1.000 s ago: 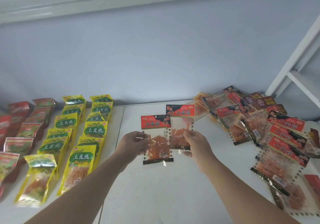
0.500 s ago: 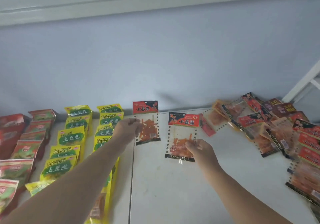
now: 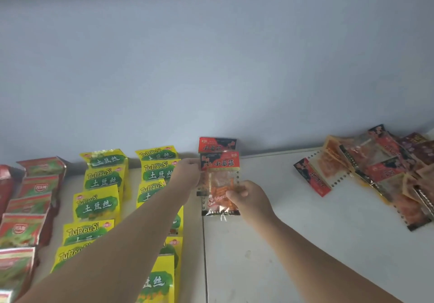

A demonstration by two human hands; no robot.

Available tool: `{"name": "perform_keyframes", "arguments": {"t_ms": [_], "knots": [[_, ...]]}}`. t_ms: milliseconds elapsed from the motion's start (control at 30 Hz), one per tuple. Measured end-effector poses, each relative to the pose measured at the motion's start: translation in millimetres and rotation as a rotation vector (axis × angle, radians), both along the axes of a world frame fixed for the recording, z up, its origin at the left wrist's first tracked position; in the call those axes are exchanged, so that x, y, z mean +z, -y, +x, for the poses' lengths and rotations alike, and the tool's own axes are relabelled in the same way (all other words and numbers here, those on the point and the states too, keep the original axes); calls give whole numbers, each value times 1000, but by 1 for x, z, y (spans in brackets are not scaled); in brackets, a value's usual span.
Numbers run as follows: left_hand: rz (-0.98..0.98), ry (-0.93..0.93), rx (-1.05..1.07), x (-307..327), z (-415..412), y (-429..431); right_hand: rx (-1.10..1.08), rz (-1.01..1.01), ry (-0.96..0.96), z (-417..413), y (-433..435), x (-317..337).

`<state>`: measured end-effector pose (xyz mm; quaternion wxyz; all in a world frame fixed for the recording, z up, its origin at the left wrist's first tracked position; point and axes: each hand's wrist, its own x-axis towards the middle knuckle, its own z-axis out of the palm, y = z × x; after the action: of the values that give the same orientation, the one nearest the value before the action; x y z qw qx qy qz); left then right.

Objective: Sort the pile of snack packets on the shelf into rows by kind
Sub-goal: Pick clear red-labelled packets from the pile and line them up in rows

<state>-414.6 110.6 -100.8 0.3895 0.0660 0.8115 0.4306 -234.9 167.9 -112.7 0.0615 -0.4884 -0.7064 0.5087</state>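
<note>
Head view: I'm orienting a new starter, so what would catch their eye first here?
The left hand and right hand meet over the middle of the white shelf, holding a red-topped packet just in front of a matching packet at the back. Left of them lie neat rows of yellow packets; far right sits a jumbled pile.

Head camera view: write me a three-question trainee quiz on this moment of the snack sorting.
1. True or false: the right hand pinches the front clear plastic packet with a red-and-black header.
2. The jumbled pile of unsorted red-topped packets lies: A) to the right of the held packet; B) to its left; C) on the floor.
3. Fill in: the yellow-and-green foil packets form ___ rows.
Key: 1 true; 2 A; 3 two.
</note>
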Motion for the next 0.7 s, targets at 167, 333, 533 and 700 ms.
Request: {"name": "perform_keyframes", "arguments": {"t_ms": [167, 333, 533, 700], "knots": [[-36, 7, -15, -2, 4, 1, 38, 150, 121, -10, 3, -8], [-92, -39, 15, 14, 20, 1, 48, 178, 145, -7, 1, -6], [-44, -231, -70, 37, 35, 9, 1, 119, 95, 14, 2, 8], [28, -360, -183, 48, 59, 6, -61, 119, 87, 54, -7, 25]]}}
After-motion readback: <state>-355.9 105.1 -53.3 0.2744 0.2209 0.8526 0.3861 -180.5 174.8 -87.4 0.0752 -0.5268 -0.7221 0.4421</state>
